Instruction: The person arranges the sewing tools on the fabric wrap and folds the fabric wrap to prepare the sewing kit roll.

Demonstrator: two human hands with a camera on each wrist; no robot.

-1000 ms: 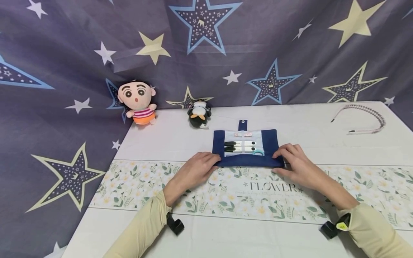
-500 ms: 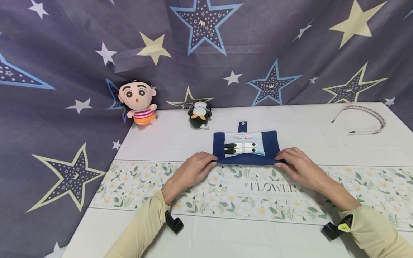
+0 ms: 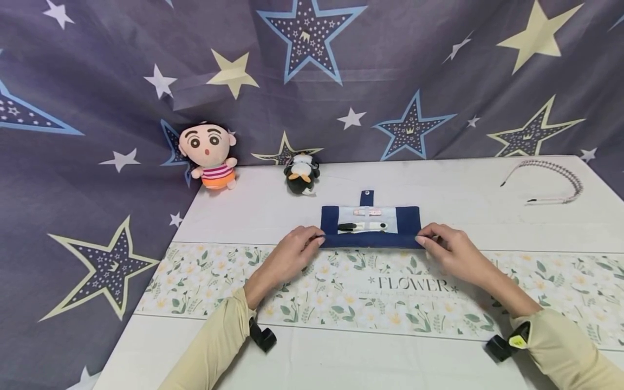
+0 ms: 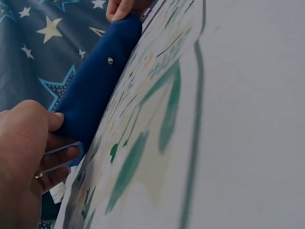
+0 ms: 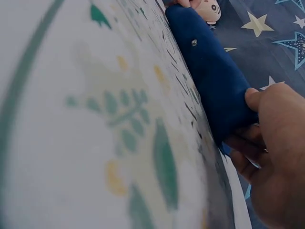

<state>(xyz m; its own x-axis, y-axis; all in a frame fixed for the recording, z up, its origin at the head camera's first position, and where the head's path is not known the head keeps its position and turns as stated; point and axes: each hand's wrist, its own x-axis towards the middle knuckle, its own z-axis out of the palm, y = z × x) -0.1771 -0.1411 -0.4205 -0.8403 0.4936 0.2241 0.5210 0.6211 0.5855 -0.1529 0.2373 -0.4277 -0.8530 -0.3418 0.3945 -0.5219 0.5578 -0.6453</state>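
Observation:
A navy fabric roll-up tool pouch [image 3: 407, 219] lies on the table, its near part rolled over toward the back. My left hand [image 3: 291, 250] pinches the left end of the roll between thumb and fingers. At the right end, my right hand [image 3: 450, 248] pinches it the same way. Inside the pale lining, a white tool with a black tip [image 3: 363, 226] and a small pink item [image 3: 367, 212] sit under an elastic band. A strap with a metal snap [image 3: 367, 194] sticks out at the back. Both wrist views show a snap stud [image 4: 110, 61] on the roll's outer face.
A plush doll [image 3: 208, 154] sits at the back left, with a penguin plush [image 3: 300, 173] to its right. A braided headband [image 3: 575, 176] lies at the far right. A star-patterned curtain [image 3: 341, 97] hangs behind the table, which has a flower-printed cover [image 3: 219, 281].
Both hands have rolled the pouch's near edge farther back. One black-tipped tool and the teal-handled item are now covered by the roll. The strap has shifted slightly nearer.

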